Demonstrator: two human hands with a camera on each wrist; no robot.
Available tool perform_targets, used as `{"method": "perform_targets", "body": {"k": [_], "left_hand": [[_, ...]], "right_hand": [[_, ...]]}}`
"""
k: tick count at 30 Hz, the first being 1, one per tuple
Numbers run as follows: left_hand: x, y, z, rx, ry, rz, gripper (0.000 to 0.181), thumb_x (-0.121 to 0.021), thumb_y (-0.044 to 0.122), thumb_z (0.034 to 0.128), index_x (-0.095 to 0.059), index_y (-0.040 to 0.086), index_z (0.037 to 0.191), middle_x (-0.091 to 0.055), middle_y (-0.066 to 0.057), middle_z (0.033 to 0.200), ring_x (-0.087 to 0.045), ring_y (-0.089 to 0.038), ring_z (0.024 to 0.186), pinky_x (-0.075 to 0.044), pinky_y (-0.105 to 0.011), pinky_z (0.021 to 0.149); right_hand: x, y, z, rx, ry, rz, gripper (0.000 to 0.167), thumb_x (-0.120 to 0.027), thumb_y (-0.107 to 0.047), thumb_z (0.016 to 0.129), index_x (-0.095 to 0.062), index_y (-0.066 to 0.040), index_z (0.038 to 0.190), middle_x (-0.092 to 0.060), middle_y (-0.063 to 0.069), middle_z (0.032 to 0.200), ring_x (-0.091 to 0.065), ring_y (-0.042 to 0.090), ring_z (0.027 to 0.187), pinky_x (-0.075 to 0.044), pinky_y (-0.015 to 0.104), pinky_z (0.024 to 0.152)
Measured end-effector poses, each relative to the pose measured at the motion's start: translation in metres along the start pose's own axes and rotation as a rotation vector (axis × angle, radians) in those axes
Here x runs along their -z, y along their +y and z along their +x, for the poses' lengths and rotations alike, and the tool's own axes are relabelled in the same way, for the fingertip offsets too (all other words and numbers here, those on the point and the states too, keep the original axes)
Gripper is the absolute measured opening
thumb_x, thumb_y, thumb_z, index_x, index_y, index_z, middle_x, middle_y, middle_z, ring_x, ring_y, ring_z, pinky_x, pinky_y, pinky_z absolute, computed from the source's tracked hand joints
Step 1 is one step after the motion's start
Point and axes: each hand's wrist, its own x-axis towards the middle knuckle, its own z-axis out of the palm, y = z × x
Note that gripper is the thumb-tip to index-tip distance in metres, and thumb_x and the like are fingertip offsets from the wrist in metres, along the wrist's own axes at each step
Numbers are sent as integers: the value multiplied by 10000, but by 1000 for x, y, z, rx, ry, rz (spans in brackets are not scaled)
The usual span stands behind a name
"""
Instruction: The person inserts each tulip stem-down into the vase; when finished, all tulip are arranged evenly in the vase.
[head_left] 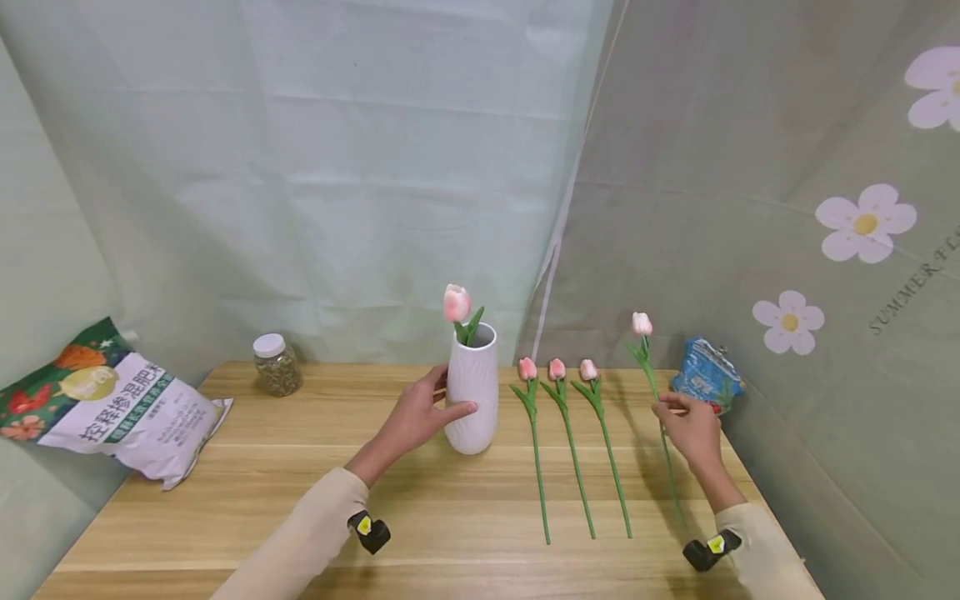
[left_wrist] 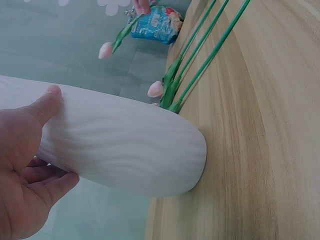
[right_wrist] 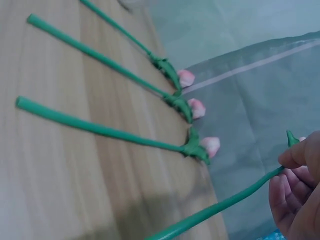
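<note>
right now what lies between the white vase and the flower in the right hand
In the head view, three pink flowers lie side by side on the table between the vase and the held flower.

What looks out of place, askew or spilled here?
The large bag at left looks slightly askew: its lettering slopes. Otherwise nothing stands out; the vase is upright and no spill shows.

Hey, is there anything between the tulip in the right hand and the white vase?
Yes: three tulips lie side by side on the tabletop between the held tulip and the white vase. They lie flat and the held tulip's head is raised, so it could probably pass above them. Nothing visible stands upright between.
</note>
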Motion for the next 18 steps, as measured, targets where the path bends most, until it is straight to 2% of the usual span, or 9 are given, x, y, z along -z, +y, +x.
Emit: {"method": "perform_targets", "body": {"k": [3, 7, 12, 18], "left_hand": [[0, 0, 0, 3, 1, 0, 825, -825, 383, 871, -433, 35, 1509, -558, -174, 1459, -566, -334, 1326, -502, -494, 1092], [0, 1, 0, 8, 0, 0, 839, -827, 396, 866, -430, 36, 1511, -552, -177, 1465, -566, -340, 1326, -505, -498, 1088], [0, 1, 0, 16, -2, -2, 846, -830, 402, 861, -430, 44, 1514, -547, -173, 1472, -563, -339, 1331, -502, -498, 1089], [0, 1, 0, 8, 0, 4, 837, -831, 388, 864, -431, 36, 1510, -550, -173, 1467, -564, -337, 1328, -502, -493, 1091]], "right_hand": [[2, -5, 2, -3, 14, 33, 322, -694, -231, 967, -728, -5, 1194, -742, 191, 1087, -639, -23, 743, -562, 193, 582], [6, -12, 5, 8, 50, 55, 306, -708, -224, 964, -736, -7, 1178, -737, 182, 1067, -586, -102, 716, -567, 164, 597], [11, -22, 8, 25, 84, 84, 311, -706, -239, 967, -737, -18, 1183, -732, 176, 1064, -589, -123, 661, -563, 146, 589], [13, -31, 13, 70, 125, 131, 297, -710, -225, 971, -741, -26, 1189, -732, 192, 1089, -596, -147, 694, -574, 136, 601]]}}
